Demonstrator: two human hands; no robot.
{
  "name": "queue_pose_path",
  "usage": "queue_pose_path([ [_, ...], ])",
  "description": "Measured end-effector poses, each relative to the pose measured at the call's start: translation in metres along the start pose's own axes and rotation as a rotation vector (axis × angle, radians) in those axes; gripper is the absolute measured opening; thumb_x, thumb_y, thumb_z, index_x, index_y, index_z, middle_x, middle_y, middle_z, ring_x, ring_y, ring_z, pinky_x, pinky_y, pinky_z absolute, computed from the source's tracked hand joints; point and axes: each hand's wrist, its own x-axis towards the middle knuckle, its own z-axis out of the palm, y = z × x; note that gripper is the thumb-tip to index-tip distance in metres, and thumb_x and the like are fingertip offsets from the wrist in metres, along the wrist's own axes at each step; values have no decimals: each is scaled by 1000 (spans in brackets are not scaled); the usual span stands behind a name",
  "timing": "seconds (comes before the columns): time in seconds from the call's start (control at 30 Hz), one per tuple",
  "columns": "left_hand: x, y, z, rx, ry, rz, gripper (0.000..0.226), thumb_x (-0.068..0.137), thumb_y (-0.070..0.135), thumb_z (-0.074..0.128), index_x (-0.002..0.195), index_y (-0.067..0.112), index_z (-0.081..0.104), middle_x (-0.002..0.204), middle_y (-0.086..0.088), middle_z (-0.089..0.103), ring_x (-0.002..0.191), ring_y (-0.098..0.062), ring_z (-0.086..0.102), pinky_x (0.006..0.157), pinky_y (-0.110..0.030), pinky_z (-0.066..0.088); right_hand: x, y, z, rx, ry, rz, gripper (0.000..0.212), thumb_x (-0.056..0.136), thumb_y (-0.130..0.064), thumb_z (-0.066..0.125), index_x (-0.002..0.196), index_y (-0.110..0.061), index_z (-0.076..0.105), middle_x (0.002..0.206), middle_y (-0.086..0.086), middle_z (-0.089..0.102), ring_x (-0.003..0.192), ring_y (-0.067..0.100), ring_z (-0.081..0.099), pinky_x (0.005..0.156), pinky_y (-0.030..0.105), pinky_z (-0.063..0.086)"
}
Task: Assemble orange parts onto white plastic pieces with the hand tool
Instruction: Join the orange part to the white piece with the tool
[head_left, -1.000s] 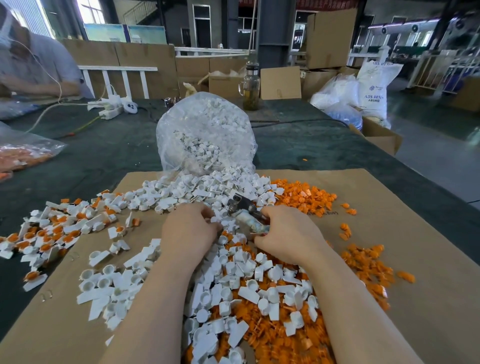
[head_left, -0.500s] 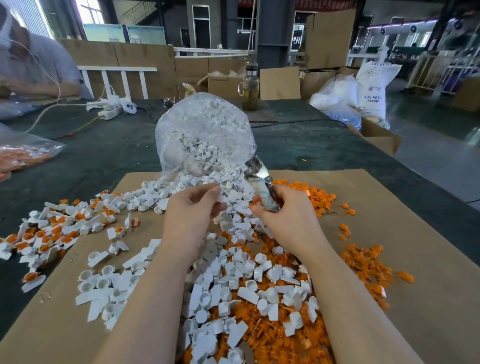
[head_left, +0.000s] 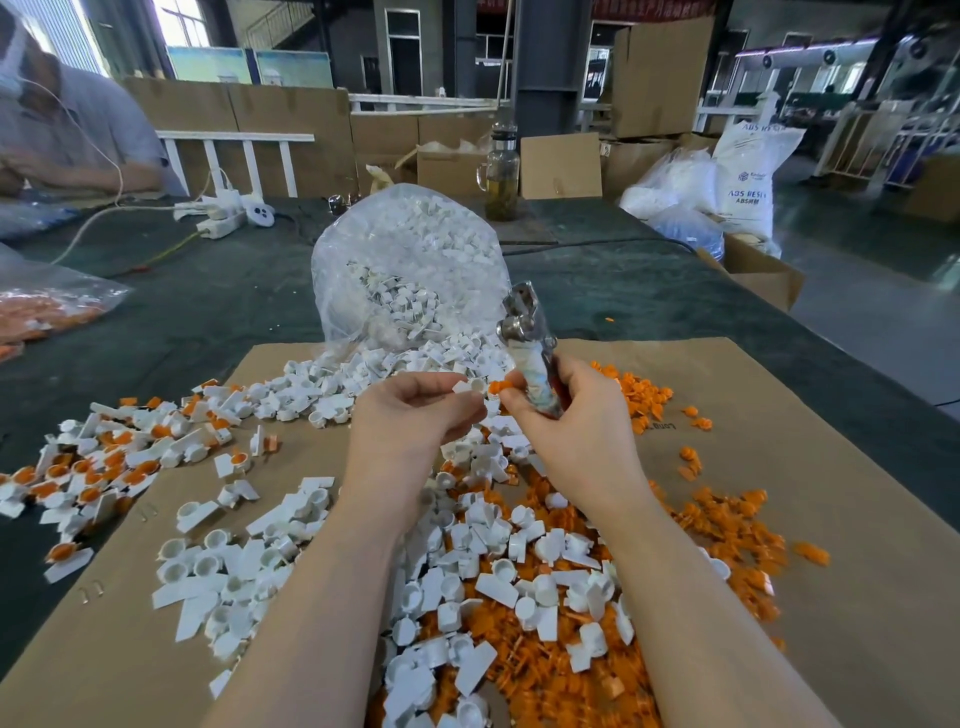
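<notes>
Above the pile, left hand (head_left: 415, 415) pinches white piece (head_left: 470, 385), right hand (head_left: 571, 421) (gripping raised tool (head_left: 527, 332)) now pinches orange part (head_left: 500, 386).

Parts bag (head_left: 410, 265) seemingly close beyond hands (head_left: 498, 415)

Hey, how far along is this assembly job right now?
Early on. Done: a batch of white pieces with orange inserts lies at the left. In hand: the left hand pinches a white piece, the right hand holds an orange part plus the hand tool. Left: big loose piles and a bag of white pieces.
</notes>
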Motion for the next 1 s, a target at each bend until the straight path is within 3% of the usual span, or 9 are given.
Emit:
queue_pose_path([
  [0.17,-5,3,4,36,-26,0,13,77,2,80,87,6,73,75,-11,76,70,-21,75,66,-23,59,0,1,1,-43,16,-47,14,85,-25,73,88,-27,60,79,-15,64,75,2,61,63,20,49],
  [0.3,-7,5,6,64,-20,12,12,77,0,80,84,7,74,72,-10,76,68,-19,75,62,-20,58,-2,-2,3,-106,40,-91,31,84,-27,73,77,-44,48,72,-22,59,74,0,59,55,11,40],
  [0.53,-10,6,9,202,21,131,13,73,10,85,77,18,76,69,-1,75,68,-15,75,69,-24,61,-1,-2,2,-80,63,-102,23,83,-25,74,82,-37,54,72,-18,59,70,3,59,56,18,43],
  [0.7,-12,6,12,277,29,177,12,74,15,85,74,24,76,68,3,75,70,-14,74,69,-25,59,-1,-1,1,-105,57,-104,26,83,-25,74,80,-39,53,69,-21,57,69,-1,57,55,12,38],
  [0.87,-12,5,12,318,28,206,11,76,18,83,74,26,76,67,7,74,68,-9,72,63,-15,55,0,0,2,-111,49,-92,27,84,-26,73,77,-40,52,68,-20,57,72,-2,58,54,11,39],
  [1.0,-12,3,13,367,43,219,12,79,19,81,74,28,74,68,11,73,67,-5,70,63,-17,56,1,3,1,-108,-4,-68,11,86,-26,71,92,-29,62,77,-15,62,74,5,60,62,27,50],
])
